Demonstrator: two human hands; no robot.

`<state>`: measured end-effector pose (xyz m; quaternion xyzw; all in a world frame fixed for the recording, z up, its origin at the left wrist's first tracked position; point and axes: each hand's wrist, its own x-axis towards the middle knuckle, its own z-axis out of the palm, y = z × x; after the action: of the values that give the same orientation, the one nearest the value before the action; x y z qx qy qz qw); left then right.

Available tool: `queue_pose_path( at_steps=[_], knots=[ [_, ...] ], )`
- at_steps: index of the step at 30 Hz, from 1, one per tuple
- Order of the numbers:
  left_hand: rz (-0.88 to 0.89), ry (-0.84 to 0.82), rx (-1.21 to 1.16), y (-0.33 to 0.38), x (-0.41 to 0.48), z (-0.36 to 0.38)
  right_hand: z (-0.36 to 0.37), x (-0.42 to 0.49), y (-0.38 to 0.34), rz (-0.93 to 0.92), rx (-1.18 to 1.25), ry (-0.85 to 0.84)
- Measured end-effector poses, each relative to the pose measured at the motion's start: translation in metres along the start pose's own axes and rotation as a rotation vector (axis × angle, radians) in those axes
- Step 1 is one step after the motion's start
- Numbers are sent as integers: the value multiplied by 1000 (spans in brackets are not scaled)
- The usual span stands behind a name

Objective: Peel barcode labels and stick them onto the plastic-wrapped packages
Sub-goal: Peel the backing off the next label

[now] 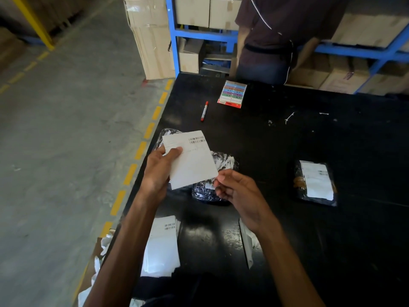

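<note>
A black table top [309,134] is recorded, bearing a white label sheet [192,165] printed with black barcodes, a dark package [205,192] flecked white, a red-and-white marker [204,111], a multicolour-banded card [232,94] — beyond, blue shelving [172,36] and a yellow dashed floor line [141,150].

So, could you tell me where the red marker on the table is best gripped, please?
I'd pinch the red marker at the white middle of its barrel, coming from above with fingers on its two long sides. It lies flat on the black table, lengthwise away from you, with bare surface either side.
</note>
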<state>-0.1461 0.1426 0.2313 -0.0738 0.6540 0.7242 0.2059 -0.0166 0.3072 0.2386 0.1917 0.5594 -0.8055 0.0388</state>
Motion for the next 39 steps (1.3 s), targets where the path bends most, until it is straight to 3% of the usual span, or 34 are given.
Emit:
queue_pose_path(
  at_steps=[13,21,26,30,33,35,37,39],
  knots=[
    [-197,-142,44,-14,-14,16,-6,1,-6,-63,162,-111],
    [-231,-250,-59,-36,-34,37,-12,5,-7,-107,153,-16],
    [-306,-252,347,-30,-45,46,-12,1,-9,-145,132,19],
    [-194,-138,533,-33,-48,56,-12,-2,-5,-165,122,67],
    [123,-77,423,-38,-47,55,-14,-2,-2,-167,98,95],
    [318,-180,375,-38,-46,53,-14,0,2,-183,12,120],
    [349,-244,323,-35,-51,56,-11,1,5,-222,-71,189],
    [261,-235,260,-34,-55,58,-12,3,9,-336,-264,300]
  ],
)
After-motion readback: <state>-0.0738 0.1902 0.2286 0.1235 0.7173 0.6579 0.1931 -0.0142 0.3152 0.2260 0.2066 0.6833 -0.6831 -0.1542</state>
